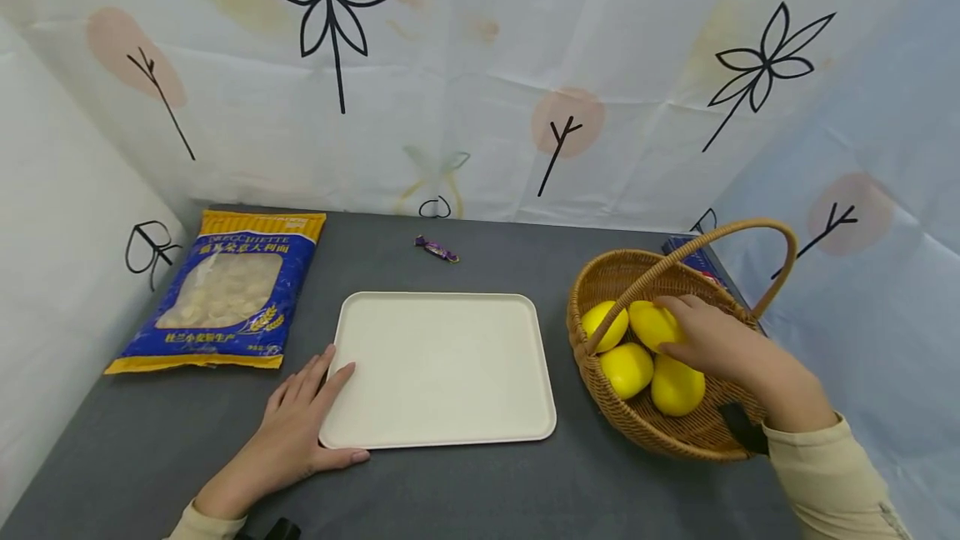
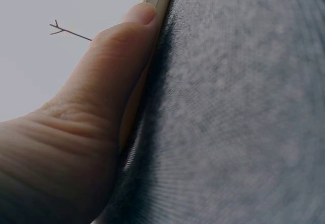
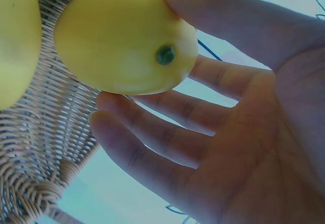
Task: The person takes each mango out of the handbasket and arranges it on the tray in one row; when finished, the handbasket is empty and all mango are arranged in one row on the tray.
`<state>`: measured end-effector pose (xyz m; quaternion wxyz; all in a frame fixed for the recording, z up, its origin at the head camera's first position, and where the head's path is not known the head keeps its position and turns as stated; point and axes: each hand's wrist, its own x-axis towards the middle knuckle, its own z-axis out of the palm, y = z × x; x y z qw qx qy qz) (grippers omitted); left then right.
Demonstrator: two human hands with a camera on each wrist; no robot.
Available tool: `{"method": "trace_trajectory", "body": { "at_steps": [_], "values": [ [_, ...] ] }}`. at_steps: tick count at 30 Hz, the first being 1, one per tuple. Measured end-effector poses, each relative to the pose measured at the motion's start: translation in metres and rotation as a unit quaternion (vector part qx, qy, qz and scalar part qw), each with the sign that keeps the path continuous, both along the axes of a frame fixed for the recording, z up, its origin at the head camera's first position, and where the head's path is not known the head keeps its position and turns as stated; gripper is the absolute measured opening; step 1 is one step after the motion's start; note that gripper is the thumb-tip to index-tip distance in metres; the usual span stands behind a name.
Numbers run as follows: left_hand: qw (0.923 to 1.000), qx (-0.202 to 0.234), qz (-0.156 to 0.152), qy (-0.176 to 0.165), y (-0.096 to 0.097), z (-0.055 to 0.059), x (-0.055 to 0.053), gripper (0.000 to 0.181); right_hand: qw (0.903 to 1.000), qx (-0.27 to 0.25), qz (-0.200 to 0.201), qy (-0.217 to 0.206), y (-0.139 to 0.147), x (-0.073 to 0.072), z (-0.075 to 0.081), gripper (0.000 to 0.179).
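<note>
My right hand [image 1: 708, 338] reaches into a brown wicker basket [image 1: 626, 419] and pinches a yellow lemon [image 3: 117, 38] between thumb and fingers. The held lemon, with a green spot at its end in the right wrist view, sits beside several other lemons [image 1: 677, 386] in the basket. At the lower left corner of a cream rectangular tray [image 1: 442, 369] rests my left hand [image 1: 292, 427], its fingers spread over the left edge. The left thumb [image 2: 114, 56] lies straight along the tray's front rim. Nothing lies on the tray.
A blue and yellow pasta bag [image 1: 225, 290] lies at the left of the grey table [image 1: 480, 494]. A small purple wrapped candy [image 1: 437, 249] is behind the tray. The basket's tall handle [image 1: 780, 248] arches over it, with a dark blue package [image 1: 701, 258] partly hidden behind.
</note>
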<state>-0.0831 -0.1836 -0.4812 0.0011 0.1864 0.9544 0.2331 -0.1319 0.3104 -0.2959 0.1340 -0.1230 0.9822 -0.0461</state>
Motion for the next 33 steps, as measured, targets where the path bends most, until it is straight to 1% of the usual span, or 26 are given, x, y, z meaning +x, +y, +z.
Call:
{"method": "trace_trajectory", "body": {
  "at_steps": [9, 12, 18, 24, 30, 33],
  "values": [
    [1.0, 0.0, -0.004, -0.003, -0.001, 0.002, 0.001, 0.107, 0.9985, 0.009, 0.022, 0.05, 0.001, 0.02, 0.009, 0.06],
    [1.0, 0.0, -0.004, -0.002, -0.001, 0.002, 0.0, 0.107, 0.9979, 0.012, 0.022, 0.06, 0.0, 0.026, 0.012, 0.062],
    [0.9999, 0.002, -0.004, -0.01, -0.001, 0.002, 0.0, 0.108, 0.9967, 0.0, 0.018, 0.079, -0.002, 0.041, 0.02, 0.064],
    [0.9999, 0.007, -0.001, -0.015, -0.001, 0.002, 0.0, 0.108, 0.994, 0.0, 0.029, 0.106, -0.005, 0.056, 0.028, 0.065],
    [0.9999, 0.01, -0.004, -0.011, -0.001, 0.002, -0.001, 0.108, 0.9884, -0.003, 0.049, 0.144, -0.006, 0.074, 0.032, 0.067],
    [0.9999, 0.009, -0.007, -0.011, -0.001, 0.001, -0.001, 0.108, 0.9806, -0.008, 0.072, 0.182, -0.009, 0.083, 0.031, 0.07]
  ]
}}
